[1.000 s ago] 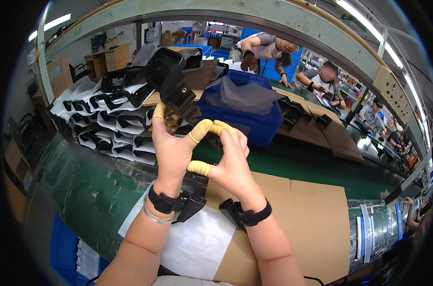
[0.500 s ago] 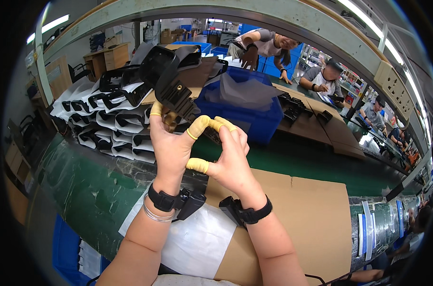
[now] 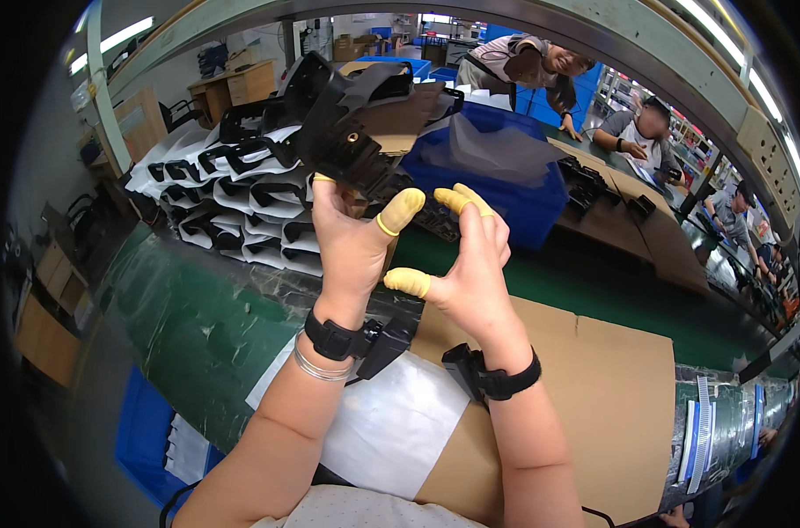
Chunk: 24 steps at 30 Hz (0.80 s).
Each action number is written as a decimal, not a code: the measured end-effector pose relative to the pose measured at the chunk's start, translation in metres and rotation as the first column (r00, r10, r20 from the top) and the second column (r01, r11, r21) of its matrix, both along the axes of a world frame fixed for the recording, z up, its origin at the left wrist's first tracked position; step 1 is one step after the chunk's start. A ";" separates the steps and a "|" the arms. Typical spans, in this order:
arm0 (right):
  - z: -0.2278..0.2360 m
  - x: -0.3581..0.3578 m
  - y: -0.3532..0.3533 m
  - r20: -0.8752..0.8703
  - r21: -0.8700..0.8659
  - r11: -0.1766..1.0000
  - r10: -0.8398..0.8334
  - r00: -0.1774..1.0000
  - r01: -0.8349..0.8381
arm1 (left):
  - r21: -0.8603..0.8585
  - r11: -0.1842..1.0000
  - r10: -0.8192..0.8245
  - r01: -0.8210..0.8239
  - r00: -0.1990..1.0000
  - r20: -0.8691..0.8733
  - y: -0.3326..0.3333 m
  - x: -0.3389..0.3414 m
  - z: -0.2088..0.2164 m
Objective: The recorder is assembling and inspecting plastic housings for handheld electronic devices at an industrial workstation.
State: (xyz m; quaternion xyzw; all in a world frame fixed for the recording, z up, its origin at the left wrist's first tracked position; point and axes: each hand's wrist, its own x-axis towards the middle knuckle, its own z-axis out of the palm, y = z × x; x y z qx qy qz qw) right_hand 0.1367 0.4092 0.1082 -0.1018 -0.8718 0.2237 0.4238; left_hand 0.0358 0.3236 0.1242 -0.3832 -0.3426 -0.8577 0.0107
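A black moulded plastic part [image 3: 330, 132], with a curved frame at its top and a small brass-coloured insert, is held up and tilted in my left hand [image 3: 347, 242]. The left fingers are behind the part, partly hidden, and the thumb stretches along its lower end. My right hand [image 3: 479, 282] is just to the right, thumb and fingers spread, with no object visible between them. Yellow finger cots cover several fingertips of both hands. Below lie a white sheet [image 3: 391, 431] and a brown cardboard sheet [image 3: 594, 396].
Black parts in white wrapping [image 3: 250, 198] are stacked at the left. A blue bin [image 3: 541, 202] with translucent sheets stands beyond my hands. More black parts [image 3: 585, 183] lie on cardboard at the right. Co-workers are across and along the green bench [image 3: 189, 317].
My right fingertips have drawn away from the left thumb, leaving a gap. My left hand still holds the black part. The whole view has shifted a little.
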 end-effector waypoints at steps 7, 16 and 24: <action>-0.001 -0.004 0.003 -0.086 -0.021 0.998 0.056 0.995 -0.058 | 0.027 0.996 -0.081 0.080 0.997 0.016 -0.007 -0.010 -0.001; 0.004 0.003 0.002 -0.369 -0.235 0.936 0.164 0.915 -0.262 | 0.031 0.898 -0.440 0.439 0.894 0.087 -0.018 -0.026 -0.004; 0.002 -0.002 0.002 -0.333 -0.177 0.946 0.202 0.921 -0.271 | 0.055 0.873 -0.487 0.484 0.869 0.087 -0.018 -0.030 -0.003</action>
